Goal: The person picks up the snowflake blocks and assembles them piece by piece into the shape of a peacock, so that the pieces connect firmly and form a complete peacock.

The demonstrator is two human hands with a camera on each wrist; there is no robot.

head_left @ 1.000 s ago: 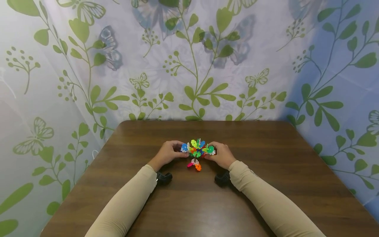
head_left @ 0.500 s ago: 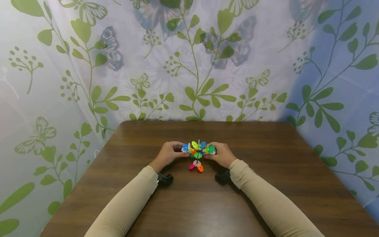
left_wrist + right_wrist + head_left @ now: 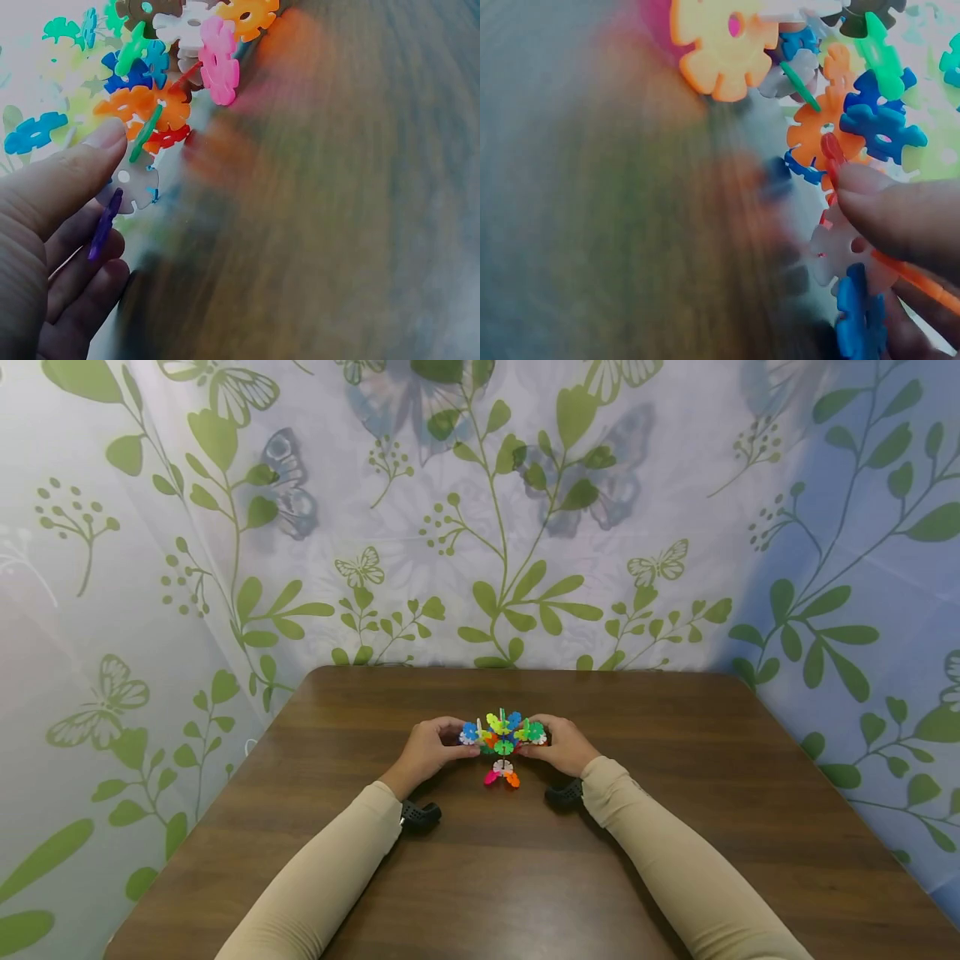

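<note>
A toy built from interlocking plastic flower discs (image 3: 503,747) in many colours stands over the table between both hands in the head view. My left hand (image 3: 426,753) holds its left side. In the left wrist view, the thumb (image 3: 60,184) and fingers pinch a whitish disc (image 3: 144,186) with a purple disc (image 3: 105,225) slotted into it. My right hand (image 3: 567,747) grips the opposite side, its thumb on a pale disc (image 3: 832,251) in the right wrist view, just above a blue disc (image 3: 861,319). A white disc with pink (image 3: 219,64) and orange (image 3: 247,16) discs forms the toy's lower end.
The brown wooden table (image 3: 480,868) spreads around the hands, its surface slightly glossy. Behind it hangs a curtain (image 3: 420,568) printed with leaves and butterflies. Black devices (image 3: 422,817) are strapped at both wrists.
The toy's lower end with the white, pink and orange discs has swung a little to the right, so it sits straighter under the middle. Both hands keep their hold.
</note>
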